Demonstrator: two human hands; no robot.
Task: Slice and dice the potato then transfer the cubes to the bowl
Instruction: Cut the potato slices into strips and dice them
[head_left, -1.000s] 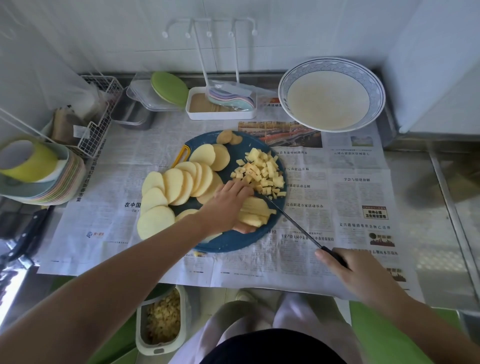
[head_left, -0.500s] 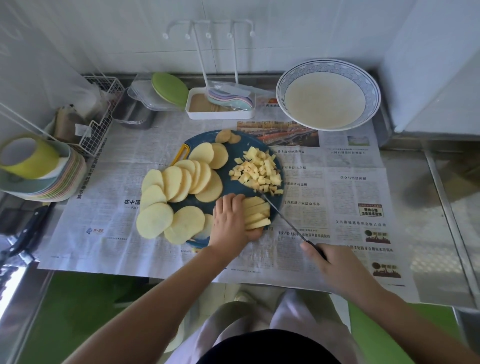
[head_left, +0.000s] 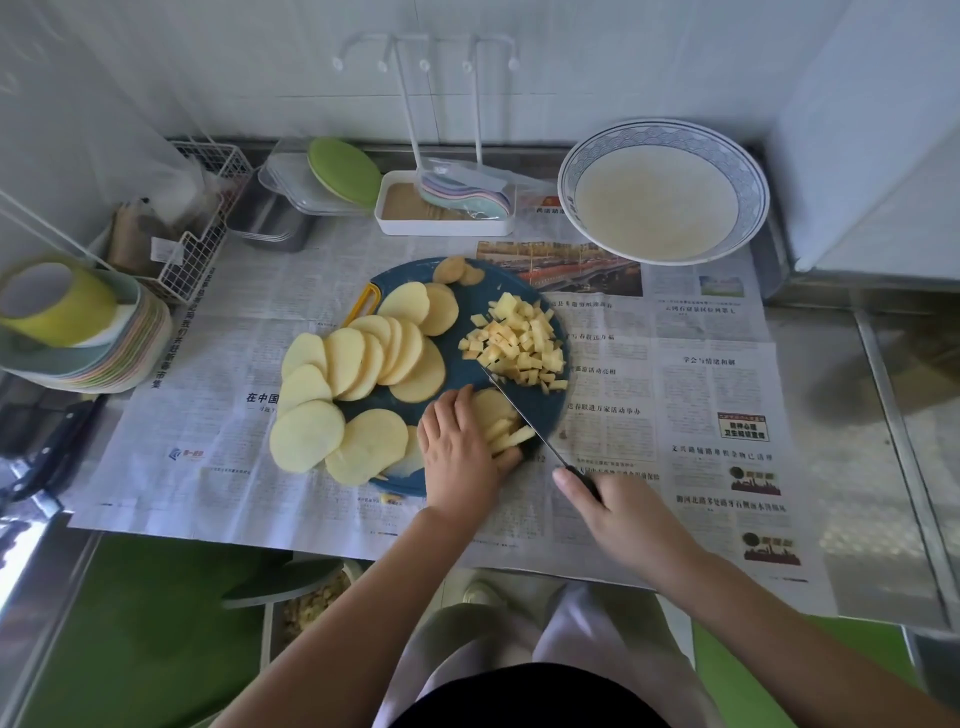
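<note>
Far left: plate stack (head_left: 104, 358) at table edge. Newspaper (head_left: 208, 415) spread over table, front edge overhanging; headline "在中国" legible, smaller print too blurred. Potato slices (head_left: 358, 358) fanned, overhanging left rim of blue cutting board (head_left: 467, 296). Left grip (head_left: 457, 457) curled down on potato strips (head_left: 506, 434) at board's near edge. Knife (head_left: 524, 421) blade just beside strips, tip by cubes (head_left: 519, 343) piled board-right. Right grip (head_left: 613, 509) closed round knife handle. Open newsprint right of board; bowl (head_left: 662, 192) rear right, well apart from cubes.
</note>
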